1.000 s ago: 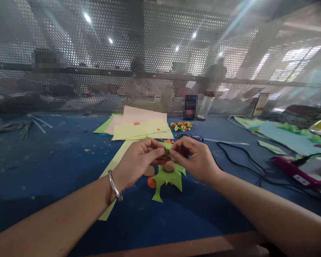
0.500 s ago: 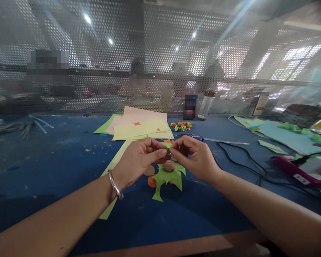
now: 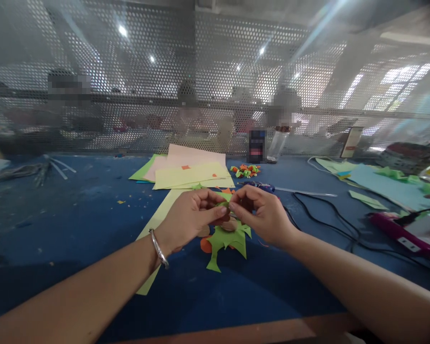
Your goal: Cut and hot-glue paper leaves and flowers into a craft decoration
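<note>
Between both sets of fingertips is a small piece of green paper [image 3: 222, 204], mostly covered by the fingers. My left hand [image 3: 197, 212], with a silver bangle [image 3: 158, 249] at the wrist, pinches it from the left. From the other side my right hand [image 3: 260, 212] pinches its edge with thumb and forefinger. Beneath the hands lies a jagged cut sheet of green paper [image 3: 232, 241], with a round wooden disc [image 3: 230, 224] on it. Another wooden disc [image 3: 203, 231] and an orange paper circle [image 3: 206, 245] show partly beside the left hand.
Pale yellow and pink paper sheets [image 3: 197, 155] lie behind the hands, with a pile of orange and green paper bits [image 3: 245, 170] to their right. A clear bottle [image 3: 278, 145] stands by the perforated screen. Black cables [image 3: 329, 222] run to a purple power strip [image 3: 403, 234] at right.
The camera view has shifted slightly. Both hands keep their pinch on the small green paper, which has turned a little between the fingertips.
</note>
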The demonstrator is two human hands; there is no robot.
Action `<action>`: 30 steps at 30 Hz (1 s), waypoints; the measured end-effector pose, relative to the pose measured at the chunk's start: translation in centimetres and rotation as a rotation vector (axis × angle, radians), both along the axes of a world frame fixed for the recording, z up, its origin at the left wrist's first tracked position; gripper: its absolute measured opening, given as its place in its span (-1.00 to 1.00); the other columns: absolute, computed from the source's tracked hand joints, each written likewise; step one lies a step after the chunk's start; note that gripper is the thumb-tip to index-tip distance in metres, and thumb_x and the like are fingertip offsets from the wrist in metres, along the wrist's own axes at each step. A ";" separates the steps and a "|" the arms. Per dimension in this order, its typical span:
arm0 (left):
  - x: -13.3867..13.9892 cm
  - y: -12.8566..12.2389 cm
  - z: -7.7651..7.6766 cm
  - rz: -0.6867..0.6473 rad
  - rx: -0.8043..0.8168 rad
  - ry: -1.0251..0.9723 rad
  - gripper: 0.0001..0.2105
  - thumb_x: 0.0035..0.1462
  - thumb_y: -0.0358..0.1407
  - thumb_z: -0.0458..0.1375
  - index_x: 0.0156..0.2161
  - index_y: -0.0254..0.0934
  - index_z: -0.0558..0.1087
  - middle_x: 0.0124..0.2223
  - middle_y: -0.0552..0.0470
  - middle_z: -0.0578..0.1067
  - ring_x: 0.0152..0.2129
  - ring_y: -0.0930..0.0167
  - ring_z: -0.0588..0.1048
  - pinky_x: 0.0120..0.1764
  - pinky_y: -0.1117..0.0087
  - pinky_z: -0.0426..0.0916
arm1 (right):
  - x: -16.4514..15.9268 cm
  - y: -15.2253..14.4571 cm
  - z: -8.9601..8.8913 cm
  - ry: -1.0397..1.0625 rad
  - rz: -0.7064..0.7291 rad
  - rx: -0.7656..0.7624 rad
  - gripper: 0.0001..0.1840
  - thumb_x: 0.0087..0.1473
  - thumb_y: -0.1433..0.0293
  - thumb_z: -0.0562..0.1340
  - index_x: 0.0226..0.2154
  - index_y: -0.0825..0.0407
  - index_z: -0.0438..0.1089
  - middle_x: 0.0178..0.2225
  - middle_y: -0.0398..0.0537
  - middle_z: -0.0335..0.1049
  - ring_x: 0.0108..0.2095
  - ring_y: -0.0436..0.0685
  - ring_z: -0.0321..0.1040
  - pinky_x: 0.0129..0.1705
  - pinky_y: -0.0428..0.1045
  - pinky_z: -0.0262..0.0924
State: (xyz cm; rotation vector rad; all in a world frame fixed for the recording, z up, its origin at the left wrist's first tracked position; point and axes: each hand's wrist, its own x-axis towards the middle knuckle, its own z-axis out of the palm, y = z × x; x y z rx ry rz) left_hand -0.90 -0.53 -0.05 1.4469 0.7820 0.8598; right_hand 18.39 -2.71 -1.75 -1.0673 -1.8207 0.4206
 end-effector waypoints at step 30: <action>-0.2 0.5 -0.7 -0.053 -0.001 0.238 -0.78 0.06 -0.21 0.35 -0.41 -0.36 0.55 -0.42 -0.05 0.62 -0.52 0.49 0.56 -0.48 0.56 0.38 | 0.8 0.3 0.1 0.065 0.133 -0.261 -0.75 0.18 0.20 0.26 -0.32 0.06 0.40 -0.47 -0.17 0.33 -0.59 -0.07 0.22 -0.57 -0.11 0.08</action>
